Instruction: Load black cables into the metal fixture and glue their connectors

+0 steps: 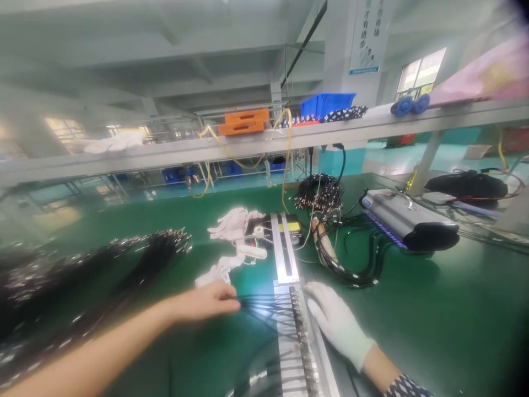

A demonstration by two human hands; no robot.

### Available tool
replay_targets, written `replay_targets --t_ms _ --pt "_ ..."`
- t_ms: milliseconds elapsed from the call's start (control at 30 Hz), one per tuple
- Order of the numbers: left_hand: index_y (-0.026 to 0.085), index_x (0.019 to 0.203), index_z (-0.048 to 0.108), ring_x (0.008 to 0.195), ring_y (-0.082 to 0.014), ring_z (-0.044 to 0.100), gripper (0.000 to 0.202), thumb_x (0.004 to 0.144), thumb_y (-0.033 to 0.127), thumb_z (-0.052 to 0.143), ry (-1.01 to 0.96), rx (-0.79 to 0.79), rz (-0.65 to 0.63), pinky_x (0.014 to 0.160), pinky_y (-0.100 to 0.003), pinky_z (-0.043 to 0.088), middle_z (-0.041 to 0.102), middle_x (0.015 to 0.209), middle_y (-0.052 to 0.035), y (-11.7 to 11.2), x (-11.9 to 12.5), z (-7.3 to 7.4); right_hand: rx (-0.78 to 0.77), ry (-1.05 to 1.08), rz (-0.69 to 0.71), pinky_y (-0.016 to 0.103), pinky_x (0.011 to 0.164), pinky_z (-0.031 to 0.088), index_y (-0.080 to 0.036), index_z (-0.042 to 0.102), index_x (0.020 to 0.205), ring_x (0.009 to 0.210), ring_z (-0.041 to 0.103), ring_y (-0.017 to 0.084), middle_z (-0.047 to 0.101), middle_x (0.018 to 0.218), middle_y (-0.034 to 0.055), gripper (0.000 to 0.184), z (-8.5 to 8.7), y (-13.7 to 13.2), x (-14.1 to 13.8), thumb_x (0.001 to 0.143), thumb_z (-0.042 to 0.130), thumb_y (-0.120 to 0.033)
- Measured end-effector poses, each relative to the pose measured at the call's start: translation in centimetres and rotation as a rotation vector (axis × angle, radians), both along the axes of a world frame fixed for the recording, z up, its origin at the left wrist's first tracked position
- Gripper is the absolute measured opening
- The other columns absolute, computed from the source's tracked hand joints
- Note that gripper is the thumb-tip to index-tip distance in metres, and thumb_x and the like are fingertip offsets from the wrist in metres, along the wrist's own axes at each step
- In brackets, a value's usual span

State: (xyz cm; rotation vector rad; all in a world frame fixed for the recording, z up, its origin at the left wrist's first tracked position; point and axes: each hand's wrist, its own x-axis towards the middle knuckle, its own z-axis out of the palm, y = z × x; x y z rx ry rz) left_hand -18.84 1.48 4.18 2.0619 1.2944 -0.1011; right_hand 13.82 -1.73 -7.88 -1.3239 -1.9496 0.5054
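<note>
- Head view, only one: the bare left hand [209, 302] has thumb and fingers closed on a bunch of black cables [261, 302], left of the metal rail [287, 333].
- Key relation: cables run crosswise, rightward from the left fingertips, fanning into the connector row [301, 322] along the rail. Rail's long axis points away from the person, so cables sit roughly square to it.
- Right hand [336, 322], white-gloved, is the nearer one to the connectors, just beside the rail's right edge. Fingers extended, nothing seen gripped; can't tell if they press on the metal.
- So the connectors lie between the hands: right of the left fingertips and apart from them, left of the gloved fingers.
- Beyond the rail's far end: slotted metal bar [277, 248]. Loose cable bundles [149, 259] well off left on the green tabletop [413, 309].
</note>
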Motion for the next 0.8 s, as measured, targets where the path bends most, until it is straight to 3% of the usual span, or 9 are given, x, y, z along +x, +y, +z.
replay_targets --t_ms 67,133,200,300,467,533,633,733,800 --pt "0.019 0.087 0.060 0.065 -0.0132 0.044 0.049 0.092 0.061 0.035 -0.035 -0.008 0.002 0.060 -0.023 0.036 0.049 0.071 0.0030 -0.5 0.6 -0.4 0.000 -0.016 0.002 0.054 0.108 0.043 -0.017 0.062 0.122 0.122 0.054 0.031 0.061 0.128 0.0137 0.041 -0.2 0.1 0.1 0.097 0.036 -0.035" --pt "0.019 0.084 0.060 0.063 -0.0138 0.044 0.053 0.093 0.062 0.030 -0.018 -0.017 0.000 0.060 -0.024 0.038 0.049 0.067 0.0026 -1.3 0.7 -1.6 -0.001 -0.030 0.006 0.053 0.108 0.043 -0.016 0.061 0.123 0.120 0.054 0.030 0.061 0.127 0.0136 0.040 -0.2 0.2 0.1 0.097 0.036 -0.034" --pt "0.019 0.072 0.055 0.062 -0.0157 0.046 0.052 0.090 0.064 0.035 0.041 0.005 0.009 0.063 -0.027 0.040 0.048 0.064 0.0011 -2.0 0.0 -3.3 -0.003 -0.046 0.011 0.052 0.105 0.045 -0.017 0.061 0.122 0.118 0.055 0.030 0.062 0.125 0.0131 0.038 -0.1 0.2 0.1 0.098 0.036 -0.033" --pt "0.021 0.069 0.048 0.065 -0.0186 0.049 0.049 0.090 0.063 0.035 0.111 0.093 0.059 0.066 -0.030 0.041 0.050 0.067 -0.0008 -2.1 -2.3 -5.1 -0.002 -0.063 0.017 0.052 0.103 0.047 -0.016 0.060 0.121 0.116 0.056 0.029 0.062 0.123 0.0133 0.037 0.0 0.1 0.2 0.098 0.036 -0.032" --pt "0.020 0.085 0.056 0.080 -0.0223 0.059 0.046 0.096 0.056 0.028 0.156 0.170 0.112 0.077 -0.033 0.047 0.063 0.084 -0.0055 -1.6 -4.5 -4.8 -0.004 -0.066 0.013 0.052 0.104 0.046 -0.015 0.060 0.121 0.117 0.055 0.030 0.062 0.123 0.0142 0.037 0.0 0.2 0.2 0.098 0.037 -0.033" --pt "0.019 0.101 0.061 0.094 -0.0275 0.061 0.041 0.094 0.051 0.036 0.196 0.249 0.129 0.089 -0.041 0.046 0.066 0.102 -0.0111 -2.3 -3.8 -4.3 -0.007 -0.067 0.011 0.052 0.103 0.047 -0.016 0.060 0.120 0.116 0.056 0.030 0.062 0.122 0.0139 0.036 0.0 0.1 0.2 0.098 0.037 -0.033" --pt "0.021 0.129 0.056 0.124 -0.0350 0.050 0.048 0.090 0.048 0.050 0.207 0.387 0.116 0.109 -0.052 0.033 0.057 0.135 -0.0156 -5.2 -1.6 -4.3 -0.012 -0.071 0.004 0.050 0.102 0.048 -0.017 0.060 0.121 0.116 0.057 0.029 0.063 0.122 0.0129 0.035 0.2 0.1 0.2 0.098 0.038 -0.032" --pt "0.024 0.141 0.045 0.119 -0.0337 0.055 0.080 0.074 0.060 0.069 0.152 0.188 0.129 0.103 -0.044 0.042 0.059 0.133 -0.0141 -9.1 0.3 -5.9 -0.018 -0.075 0.002 0.049 0.102 0.048 -0.017 0.060 0.120 0.116 0.057 0.029 0.063 0.123 0.0128 0.035 0.2 0.1 0.3 0.097 0.039 -0.031" --pt "0.023 0.132 0.053 0.102 -0.0308 0.063 0.077 0.069 0.063 0.071 0.162 0.025 0.174 0.089 -0.038 0.049 0.066 0.116 -0.0127 -11.1 1.2 -7.7 -0.023 -0.076 0.002 0.049 0.102 0.049 -0.017 0.061 0.120 0.115 0.057 0.029 0.063 0.122 0.0129 0.035 0.2 0.2 0.4 0.097 0.039 -0.032"
